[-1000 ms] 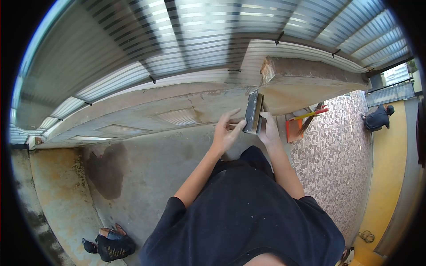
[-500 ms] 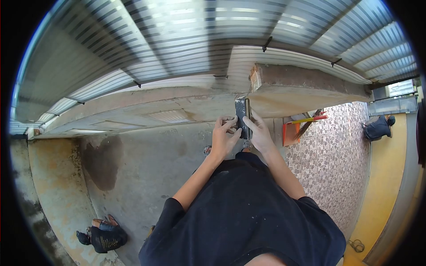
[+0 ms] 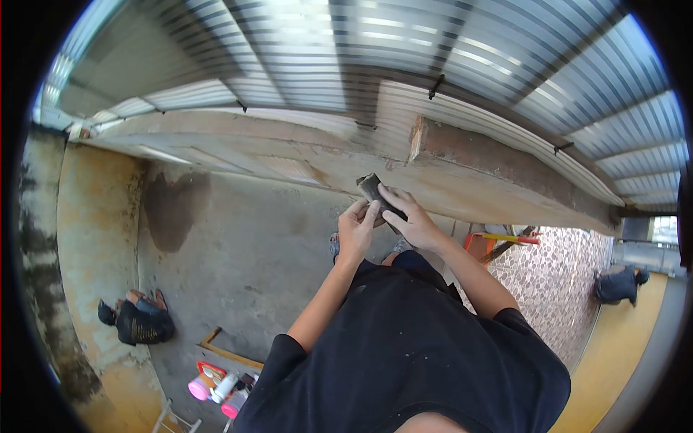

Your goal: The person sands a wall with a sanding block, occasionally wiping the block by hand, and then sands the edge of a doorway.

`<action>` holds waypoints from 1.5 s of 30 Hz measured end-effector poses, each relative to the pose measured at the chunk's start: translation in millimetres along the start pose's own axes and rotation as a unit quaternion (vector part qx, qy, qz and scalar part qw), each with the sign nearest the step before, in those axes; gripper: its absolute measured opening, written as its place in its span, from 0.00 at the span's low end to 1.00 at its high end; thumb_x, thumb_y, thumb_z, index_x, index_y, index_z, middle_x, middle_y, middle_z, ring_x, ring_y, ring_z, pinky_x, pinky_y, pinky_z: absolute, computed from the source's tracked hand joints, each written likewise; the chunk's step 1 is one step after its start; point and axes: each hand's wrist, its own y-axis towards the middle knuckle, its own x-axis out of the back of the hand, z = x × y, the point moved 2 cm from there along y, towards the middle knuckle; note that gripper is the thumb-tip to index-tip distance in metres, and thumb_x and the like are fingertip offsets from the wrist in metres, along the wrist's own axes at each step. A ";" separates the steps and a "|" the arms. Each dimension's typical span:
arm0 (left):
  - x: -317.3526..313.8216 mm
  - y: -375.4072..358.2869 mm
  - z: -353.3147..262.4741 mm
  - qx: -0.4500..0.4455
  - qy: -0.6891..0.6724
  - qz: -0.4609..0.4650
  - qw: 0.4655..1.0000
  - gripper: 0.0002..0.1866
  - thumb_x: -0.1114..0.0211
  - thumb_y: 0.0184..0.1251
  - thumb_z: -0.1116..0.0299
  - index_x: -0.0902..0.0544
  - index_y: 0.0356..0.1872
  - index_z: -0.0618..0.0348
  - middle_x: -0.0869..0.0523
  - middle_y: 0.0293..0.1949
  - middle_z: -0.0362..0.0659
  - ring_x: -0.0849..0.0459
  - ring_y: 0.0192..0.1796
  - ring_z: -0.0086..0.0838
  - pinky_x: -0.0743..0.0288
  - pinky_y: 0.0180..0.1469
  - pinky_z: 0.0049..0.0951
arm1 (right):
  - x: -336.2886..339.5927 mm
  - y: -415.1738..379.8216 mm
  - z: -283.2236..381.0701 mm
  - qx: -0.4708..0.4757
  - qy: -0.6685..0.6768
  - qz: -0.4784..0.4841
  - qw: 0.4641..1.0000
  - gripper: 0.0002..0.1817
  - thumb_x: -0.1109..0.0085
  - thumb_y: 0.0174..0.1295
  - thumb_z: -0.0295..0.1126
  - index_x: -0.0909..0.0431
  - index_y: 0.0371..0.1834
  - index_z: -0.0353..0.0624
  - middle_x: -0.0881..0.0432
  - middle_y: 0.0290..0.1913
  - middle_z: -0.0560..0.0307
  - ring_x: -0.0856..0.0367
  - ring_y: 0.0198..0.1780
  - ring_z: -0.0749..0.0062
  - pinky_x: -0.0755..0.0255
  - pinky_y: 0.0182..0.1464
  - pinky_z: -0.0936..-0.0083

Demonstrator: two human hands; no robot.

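In front of my chest I hold a dark, dusty flat block [image 3: 372, 190] that looks like a sanding block with sandpaper on it. It is tilted, its upper end leaning left. My left hand [image 3: 356, 229] pinches its left edge between thumb and fingers. My right hand [image 3: 414, 222] grips the other side, fingers along the edge and thumb across the face. Pale dust coats the fingers of both hands. Beyond the block runs the plastered wall [image 3: 491, 193].
Corrugated roof sheets [image 3: 289, 43] hang over the wall. At left, a crouching person [image 3: 143, 322] is by the yellowish wall; another person [image 3: 618, 286] is at far right. An orange dustpan [image 3: 478, 247] and broom stand at right. Pink-lidded containers [image 3: 199, 388] lie on the floor at lower left.
The block has turned from nearly upright to a leftward tilt, both hands still on it. My view has shifted, bringing the containers and a wooden frame piece into sight at lower left.
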 end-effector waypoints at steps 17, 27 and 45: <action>1.6 4.1 20.8 0.040 -0.171 -0.090 0.980 0.17 0.37 0.77 0.66 0.19 0.48 0.77 0.12 0.45 0.53 0.10 0.46 0.35 0.13 0.52 0.34 | 17.0 -7.2 -25.6 -0.297 0.363 0.020 0.883 0.13 0.32 0.67 0.32 0.18 0.48 0.33 0.16 0.35 0.57 0.21 0.28 0.80 0.27 0.27 0.84; -29.7 65.4 29.7 -0.047 -0.261 -0.143 0.954 0.10 0.35 0.74 0.71 0.21 0.42 0.71 0.13 0.43 0.50 0.11 0.44 0.33 0.12 0.50 0.33 | 12.7 31.5 -38.9 -0.250 0.520 -0.127 0.807 0.09 0.37 0.70 0.33 0.24 0.44 0.40 0.21 0.34 0.59 0.25 0.29 0.77 0.32 0.27 0.83; -30.0 74.7 17.6 -0.150 -0.132 -0.293 0.935 0.14 0.33 0.75 0.62 0.18 0.33 0.62 0.17 0.30 0.37 0.23 0.31 0.19 0.29 0.33 0.25 | 4.8 49.1 12.3 -0.139 0.420 -0.100 0.891 0.18 0.48 0.79 0.36 0.24 0.56 0.27 0.14 0.52 0.41 0.09 0.46 0.57 0.13 0.47 0.67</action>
